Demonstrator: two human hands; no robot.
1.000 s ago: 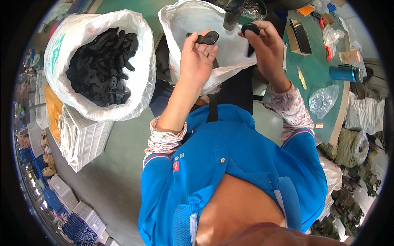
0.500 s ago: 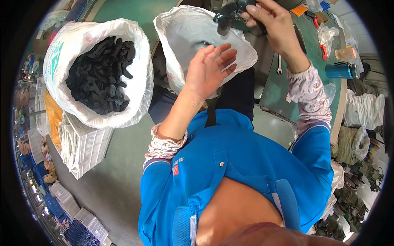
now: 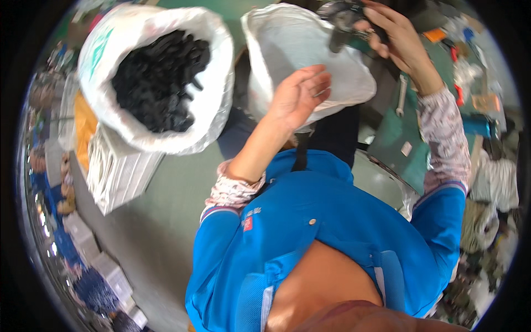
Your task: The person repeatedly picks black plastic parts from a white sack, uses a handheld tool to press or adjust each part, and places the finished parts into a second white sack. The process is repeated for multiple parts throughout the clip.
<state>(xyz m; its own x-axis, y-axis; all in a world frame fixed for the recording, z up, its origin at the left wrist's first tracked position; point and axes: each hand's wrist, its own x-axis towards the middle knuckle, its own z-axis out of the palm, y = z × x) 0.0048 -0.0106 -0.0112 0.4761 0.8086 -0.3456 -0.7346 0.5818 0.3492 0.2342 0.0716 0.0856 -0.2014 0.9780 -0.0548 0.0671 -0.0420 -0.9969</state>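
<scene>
At the far right of the middle, my right hand (image 3: 392,36) is closed around a dark, rounded object (image 3: 381,30), blurred and partly covered by my fingers. Beside it, and close to my fingertips, is a shiny black machine part (image 3: 344,25). My left hand (image 3: 301,97) hovers over the near rim of a white plastic bag (image 3: 276,47), fingers loosely bent and a little apart, with nothing visible in them. That bag gapes wide; most of its bottom is hidden. To the left, a second white bag (image 3: 218,108) holds a heap of small black parts (image 3: 160,83).
The left bag rests above a white crate (image 3: 130,177). On the green bench (image 3: 395,135) at right lies a wrench (image 3: 402,97). Farther right are a blue bottle (image 3: 477,126), red-handled tools (image 3: 459,94) and an orange item (image 3: 435,35). More crates (image 3: 110,276) line the lower left.
The whole view has shifted, putting the bags and bench elsewhere in the picture. My left hand's fingers have curled in from a wider spread. My right hand keeps its grip beside the black machine part.
</scene>
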